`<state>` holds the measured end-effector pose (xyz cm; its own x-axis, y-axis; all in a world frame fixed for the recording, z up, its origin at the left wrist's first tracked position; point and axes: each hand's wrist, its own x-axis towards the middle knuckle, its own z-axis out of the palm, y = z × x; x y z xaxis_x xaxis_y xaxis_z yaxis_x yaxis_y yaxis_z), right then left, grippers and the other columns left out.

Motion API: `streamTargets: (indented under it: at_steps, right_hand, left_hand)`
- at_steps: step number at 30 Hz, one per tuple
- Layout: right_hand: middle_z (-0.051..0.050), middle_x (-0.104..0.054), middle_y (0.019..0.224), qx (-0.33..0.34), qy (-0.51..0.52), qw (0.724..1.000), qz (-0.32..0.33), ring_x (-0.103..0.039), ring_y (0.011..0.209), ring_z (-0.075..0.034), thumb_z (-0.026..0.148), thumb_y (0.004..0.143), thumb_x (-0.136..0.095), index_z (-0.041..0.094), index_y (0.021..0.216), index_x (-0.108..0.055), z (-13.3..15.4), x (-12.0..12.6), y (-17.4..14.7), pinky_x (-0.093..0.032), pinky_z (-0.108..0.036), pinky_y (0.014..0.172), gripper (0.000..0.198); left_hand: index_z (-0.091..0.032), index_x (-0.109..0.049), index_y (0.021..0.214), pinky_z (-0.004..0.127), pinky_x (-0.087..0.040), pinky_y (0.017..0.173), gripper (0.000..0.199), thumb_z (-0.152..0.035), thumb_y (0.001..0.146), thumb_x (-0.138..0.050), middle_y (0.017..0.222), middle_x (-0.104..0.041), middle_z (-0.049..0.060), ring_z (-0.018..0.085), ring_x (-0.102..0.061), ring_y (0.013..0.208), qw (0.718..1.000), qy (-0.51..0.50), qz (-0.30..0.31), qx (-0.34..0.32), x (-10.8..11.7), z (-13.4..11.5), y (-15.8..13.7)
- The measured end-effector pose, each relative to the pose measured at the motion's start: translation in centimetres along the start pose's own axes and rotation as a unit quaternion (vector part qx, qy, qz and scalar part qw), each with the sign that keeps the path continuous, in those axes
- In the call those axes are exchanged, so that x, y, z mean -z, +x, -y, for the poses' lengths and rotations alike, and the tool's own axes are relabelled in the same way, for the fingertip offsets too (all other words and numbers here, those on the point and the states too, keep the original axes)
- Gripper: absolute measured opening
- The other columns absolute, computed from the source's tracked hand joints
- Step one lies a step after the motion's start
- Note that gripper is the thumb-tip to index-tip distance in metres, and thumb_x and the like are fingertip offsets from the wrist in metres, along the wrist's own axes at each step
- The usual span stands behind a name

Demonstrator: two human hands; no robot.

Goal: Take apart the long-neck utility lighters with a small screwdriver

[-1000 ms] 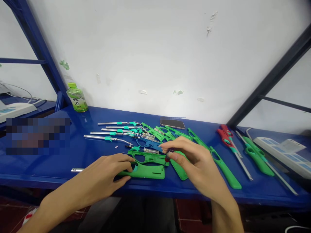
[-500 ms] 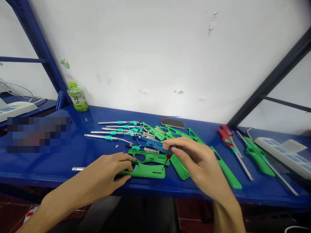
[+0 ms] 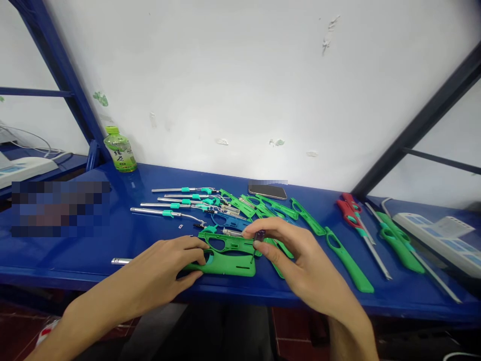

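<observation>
My left hand (image 3: 176, 263) grips a green long-necked lighter (image 3: 229, 264) lying flat near the table's front edge. Its metal tube tip pokes out beyond my left wrist, while the part between is hidden under the hand. Between the thumb and fingers of my right hand (image 3: 296, 253) is a small screwdriver (image 3: 259, 236) with a dark handle. Its thin shaft points down to the right end of the green lighter body. Just behind lies an open green casing half (image 3: 235, 243), and beyond that a blue casing half (image 3: 229, 220).
Several metal lighter tubes (image 3: 154, 211) with teal parts and wires lie at centre left. More green casing halves (image 3: 347, 260) spread rightward. Red lighters (image 3: 349, 210) and green ones (image 3: 404, 248) lie at right. A phone (image 3: 267, 190) and a green drink bottle (image 3: 121, 150) stand farther back.
My right hand has shifted slightly left and down, and its fingers have turned on the screwdriver handle, which is now more upright. My left hand and the lighter stay in place.
</observation>
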<state>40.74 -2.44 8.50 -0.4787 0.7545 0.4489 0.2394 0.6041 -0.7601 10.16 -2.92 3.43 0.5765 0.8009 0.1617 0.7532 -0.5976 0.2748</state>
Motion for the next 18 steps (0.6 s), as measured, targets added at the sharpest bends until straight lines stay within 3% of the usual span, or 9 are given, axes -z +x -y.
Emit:
streamTargets:
  at_steps: [4,6,10,13,16,18]
  right_hand:
    - [0.000,-0.069,0.109,0.022,-0.047,0.996,-0.076,-0.067,0.101,-0.020,0.024,0.106,-0.081,0.033,0.108,-0.079,-0.1,-0.5,0.4,-0.057,-0.033,0.088,0.010]
    - [0.000,-0.069,0.108,0.018,-0.030,0.995,-0.091,-0.068,0.098,-0.020,0.022,0.111,-0.073,0.034,0.112,-0.080,-0.3,-0.5,0.5,-0.057,-0.034,0.086,0.014]
    - [-0.001,-0.075,0.120,0.004,0.019,0.998,-0.055,-0.073,0.110,-0.022,0.020,0.119,-0.055,0.036,0.135,-0.075,-0.6,-0.3,0.3,-0.058,-0.038,0.096,0.030]
    - [-0.003,-0.072,0.126,0.011,-0.001,0.997,-0.072,-0.069,0.117,-0.024,0.023,0.114,-0.068,0.034,0.124,-0.078,-0.7,-0.4,0.4,-0.057,-0.038,0.100,0.018]
    - [-0.002,-0.067,0.115,0.014,-0.002,0.993,-0.119,-0.067,0.104,-0.022,0.023,0.106,-0.080,0.034,0.109,-0.081,-0.9,-0.6,0.6,-0.057,-0.037,0.089,0.011]
    - [-0.001,-0.069,0.113,0.011,0.015,0.993,-0.119,-0.068,0.098,-0.021,0.021,0.108,-0.076,0.036,0.115,-0.082,-1.0,-0.6,0.6,-0.057,-0.037,0.086,0.018]
  left_hand:
    - [-0.030,-0.079,0.104,0.032,-0.061,0.092,0.015,-0.027,0.105,-0.064,0.137,-0.080,0.002,0.025,-0.082,0.112,1.000,-0.001,-0.008,-0.002,0.1,-0.1,0.1]
    - [-0.030,-0.078,0.104,0.032,-0.061,0.091,0.015,-0.026,0.105,-0.064,0.136,-0.080,0.001,0.025,-0.082,0.112,1.000,-0.005,-0.009,-0.003,0.1,-0.2,0.0]
    - [-0.030,-0.078,0.104,0.032,-0.060,0.091,0.014,-0.026,0.105,-0.065,0.135,-0.080,0.001,0.024,-0.082,0.111,1.000,-0.014,-0.013,-0.006,0.2,-0.3,-0.1]
    - [-0.030,-0.078,0.104,0.032,-0.060,0.091,0.014,-0.025,0.105,-0.065,0.134,-0.081,0.001,0.024,-0.082,0.110,1.000,-0.017,-0.018,-0.011,0.1,-0.2,-0.1]
    - [-0.030,-0.077,0.105,0.032,-0.059,0.092,0.014,-0.024,0.105,-0.064,0.135,-0.080,0.001,0.024,-0.082,0.110,1.000,-0.013,-0.015,-0.010,0.0,-0.1,-0.2]
    - [-0.030,-0.077,0.105,0.033,-0.059,0.092,0.015,-0.024,0.105,-0.063,0.137,-0.080,0.000,0.024,-0.082,0.111,1.000,-0.010,-0.011,-0.008,-0.1,0.0,-0.2]
